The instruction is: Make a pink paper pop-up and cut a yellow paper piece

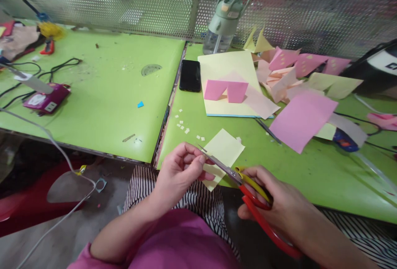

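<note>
My left hand (180,169) pinches the left edge of a folded pale yellow paper (223,150) just over the front edge of the green table (279,165). My right hand (281,202) grips red and yellow scissors (248,184) by the handles. Their metal blades point up-left across the yellow paper toward my left fingertips. Small yellow paper bits (182,124) lie on the table behind my left hand.
A black phone (190,75) lies beside a yellow sheet (228,82) carrying a folded pink piece (226,90). Pink and yellow papers (302,120) pile up at the right. A green-capped bottle (223,20) stands at the mesh wall. Cables and a magenta box (46,99) sit at the left.
</note>
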The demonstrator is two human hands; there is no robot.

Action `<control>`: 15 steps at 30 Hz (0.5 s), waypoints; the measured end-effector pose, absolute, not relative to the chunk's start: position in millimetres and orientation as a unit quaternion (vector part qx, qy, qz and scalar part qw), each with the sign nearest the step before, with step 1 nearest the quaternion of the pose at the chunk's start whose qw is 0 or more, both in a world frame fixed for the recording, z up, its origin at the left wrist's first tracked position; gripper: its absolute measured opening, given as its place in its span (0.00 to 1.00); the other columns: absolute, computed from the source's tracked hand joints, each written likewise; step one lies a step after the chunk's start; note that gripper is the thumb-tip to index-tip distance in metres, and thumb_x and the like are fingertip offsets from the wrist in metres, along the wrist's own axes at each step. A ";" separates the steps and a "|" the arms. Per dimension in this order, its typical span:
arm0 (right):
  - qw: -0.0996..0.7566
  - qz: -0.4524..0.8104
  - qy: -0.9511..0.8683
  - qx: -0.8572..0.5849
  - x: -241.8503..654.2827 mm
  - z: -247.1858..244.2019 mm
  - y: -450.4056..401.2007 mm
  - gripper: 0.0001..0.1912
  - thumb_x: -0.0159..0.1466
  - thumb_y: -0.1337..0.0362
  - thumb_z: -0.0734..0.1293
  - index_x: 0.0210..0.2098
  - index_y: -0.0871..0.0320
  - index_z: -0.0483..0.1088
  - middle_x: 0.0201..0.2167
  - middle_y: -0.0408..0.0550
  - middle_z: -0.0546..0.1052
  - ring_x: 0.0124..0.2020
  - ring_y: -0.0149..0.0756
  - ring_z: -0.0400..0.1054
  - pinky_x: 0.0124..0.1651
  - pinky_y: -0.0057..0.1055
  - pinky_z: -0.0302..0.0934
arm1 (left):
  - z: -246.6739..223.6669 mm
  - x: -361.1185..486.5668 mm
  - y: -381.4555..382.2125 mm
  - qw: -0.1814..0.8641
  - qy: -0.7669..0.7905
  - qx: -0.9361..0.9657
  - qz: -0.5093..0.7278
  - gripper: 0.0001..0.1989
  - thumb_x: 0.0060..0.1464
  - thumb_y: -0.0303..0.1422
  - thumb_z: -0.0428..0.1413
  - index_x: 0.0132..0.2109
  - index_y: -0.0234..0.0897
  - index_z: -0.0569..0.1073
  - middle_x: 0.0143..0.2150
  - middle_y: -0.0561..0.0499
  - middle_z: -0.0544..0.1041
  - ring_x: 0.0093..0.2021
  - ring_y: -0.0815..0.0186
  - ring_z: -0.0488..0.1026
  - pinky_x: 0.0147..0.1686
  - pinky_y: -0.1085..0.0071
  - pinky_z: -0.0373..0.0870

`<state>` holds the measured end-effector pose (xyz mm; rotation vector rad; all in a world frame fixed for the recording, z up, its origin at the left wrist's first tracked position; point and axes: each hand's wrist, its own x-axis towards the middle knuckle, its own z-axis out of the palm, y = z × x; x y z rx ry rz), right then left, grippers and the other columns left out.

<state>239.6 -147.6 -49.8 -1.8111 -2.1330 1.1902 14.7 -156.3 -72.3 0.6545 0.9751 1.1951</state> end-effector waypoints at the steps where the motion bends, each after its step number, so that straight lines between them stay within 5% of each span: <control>1: 0.048 0.391 -0.699 -0.597 240.3 -50.3 -147.1 0.19 0.48 0.58 0.75 0.37 0.49 0.66 0.18 0.33 0.74 0.18 0.34 0.67 0.20 0.29 0.54 | -71.5 14.7 -156.0 0.668 0.436 0.289 0.530 0.11 0.55 0.35 0.63 0.34 0.36 0.68 0.26 0.56 0.78 0.24 0.70 0.80 0.26 0.78 0.77; 15: 0.065 0.372 -0.672 -0.638 247.6 -62.4 -145.2 0.21 0.44 0.52 0.74 0.35 0.50 0.68 0.23 0.41 0.79 0.22 0.41 0.72 0.25 0.33 0.59 | -73.6 17.3 -156.0 0.698 0.410 0.282 0.515 0.11 0.57 0.35 0.62 0.35 0.34 0.69 0.33 0.49 0.83 0.26 0.72 0.80 0.29 0.78 0.78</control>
